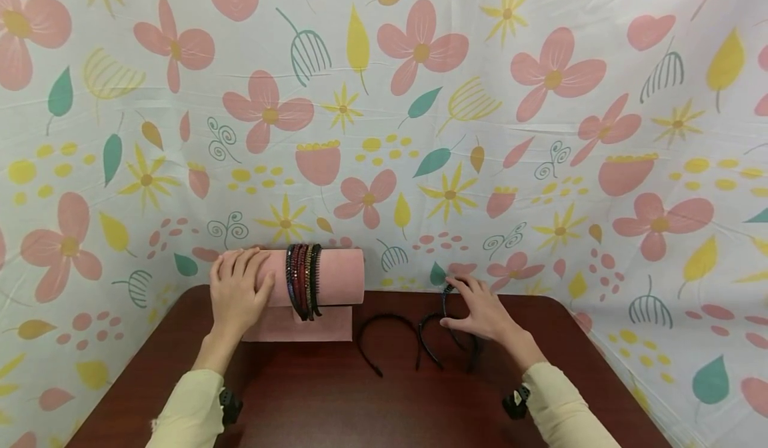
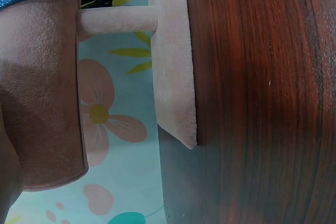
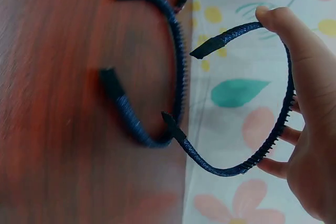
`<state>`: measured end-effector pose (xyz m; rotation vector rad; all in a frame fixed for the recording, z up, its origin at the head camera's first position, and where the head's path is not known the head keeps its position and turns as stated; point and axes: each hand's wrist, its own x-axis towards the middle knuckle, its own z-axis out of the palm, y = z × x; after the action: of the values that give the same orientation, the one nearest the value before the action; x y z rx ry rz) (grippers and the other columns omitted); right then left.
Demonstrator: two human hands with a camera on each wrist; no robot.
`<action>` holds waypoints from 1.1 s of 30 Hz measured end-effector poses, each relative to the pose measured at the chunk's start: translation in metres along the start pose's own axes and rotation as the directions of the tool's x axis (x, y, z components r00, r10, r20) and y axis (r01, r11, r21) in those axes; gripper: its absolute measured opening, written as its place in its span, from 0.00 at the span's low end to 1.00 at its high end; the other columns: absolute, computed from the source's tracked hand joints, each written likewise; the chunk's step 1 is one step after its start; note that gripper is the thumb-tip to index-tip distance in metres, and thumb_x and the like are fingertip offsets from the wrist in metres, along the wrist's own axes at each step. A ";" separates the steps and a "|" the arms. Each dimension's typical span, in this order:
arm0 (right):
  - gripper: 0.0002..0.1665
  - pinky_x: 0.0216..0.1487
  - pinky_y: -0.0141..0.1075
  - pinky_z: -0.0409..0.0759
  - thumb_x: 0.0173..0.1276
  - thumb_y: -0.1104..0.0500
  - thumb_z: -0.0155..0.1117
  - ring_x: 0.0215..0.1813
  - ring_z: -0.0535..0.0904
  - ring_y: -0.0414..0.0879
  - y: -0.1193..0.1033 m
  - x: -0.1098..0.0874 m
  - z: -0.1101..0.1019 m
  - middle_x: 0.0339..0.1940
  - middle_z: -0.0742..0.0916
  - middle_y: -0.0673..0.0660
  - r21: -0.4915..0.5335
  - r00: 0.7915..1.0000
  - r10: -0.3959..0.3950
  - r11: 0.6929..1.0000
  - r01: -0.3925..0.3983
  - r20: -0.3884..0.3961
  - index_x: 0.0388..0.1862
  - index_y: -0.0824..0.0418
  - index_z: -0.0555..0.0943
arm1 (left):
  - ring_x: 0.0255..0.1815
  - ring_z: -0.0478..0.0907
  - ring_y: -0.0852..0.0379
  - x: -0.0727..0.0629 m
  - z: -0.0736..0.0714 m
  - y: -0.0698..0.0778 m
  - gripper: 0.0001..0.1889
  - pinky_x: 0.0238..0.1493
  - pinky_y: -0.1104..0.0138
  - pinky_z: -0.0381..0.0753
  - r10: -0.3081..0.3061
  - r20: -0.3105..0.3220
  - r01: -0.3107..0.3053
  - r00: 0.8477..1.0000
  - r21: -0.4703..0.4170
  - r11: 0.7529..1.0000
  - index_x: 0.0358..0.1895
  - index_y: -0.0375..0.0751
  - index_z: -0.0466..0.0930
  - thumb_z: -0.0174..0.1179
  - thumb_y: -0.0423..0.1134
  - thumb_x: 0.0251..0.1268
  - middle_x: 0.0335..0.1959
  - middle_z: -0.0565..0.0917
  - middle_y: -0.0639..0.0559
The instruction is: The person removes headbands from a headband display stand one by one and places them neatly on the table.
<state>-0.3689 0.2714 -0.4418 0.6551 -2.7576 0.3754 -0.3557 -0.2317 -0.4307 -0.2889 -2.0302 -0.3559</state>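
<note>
My left hand (image 1: pixel 240 295) holds the left part of a pink velvet headband stand (image 1: pixel 339 278), its fingers over the top of the roll and its thumb on the front. Several glittery headbands (image 1: pixel 305 281) in blue, red, gold and black hang side by side round the middle of the roll. At the right, my right hand (image 1: pixel 483 311) pinches a dark blue glitter headband (image 3: pixel 290 77) by its curve, thumb on one side and fingers along the toothed inner side. Its two tips point away from the palm, above the table.
A second blue headband (image 3: pixel 178 61) lies on the dark wooden table (image 1: pixel 300 395), under the held one. Left of it is another dark headband (image 1: pixel 389 316), reddish in the right wrist view. A flower-patterned cloth (image 1: pixel 384 121) hangs right behind the table's back edge.
</note>
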 end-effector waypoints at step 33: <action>0.51 0.52 0.73 0.67 0.58 0.32 0.68 0.65 0.67 0.72 0.057 -0.051 0.007 0.70 0.72 0.68 -0.036 0.975 0.154 0.988 -0.150 0.160 0.74 0.57 0.68 | 0.64 0.68 0.39 0.000 -0.001 0.000 0.26 0.70 0.40 0.54 -0.009 0.017 0.009 1.000 0.003 1.000 0.59 0.45 0.79 0.46 0.56 0.68 0.60 0.79 0.42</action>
<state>-0.3535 0.3390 -0.4759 0.4893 -2.9732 0.3340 -0.3546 -0.2323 -0.4299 -0.2817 -2.0493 -0.3575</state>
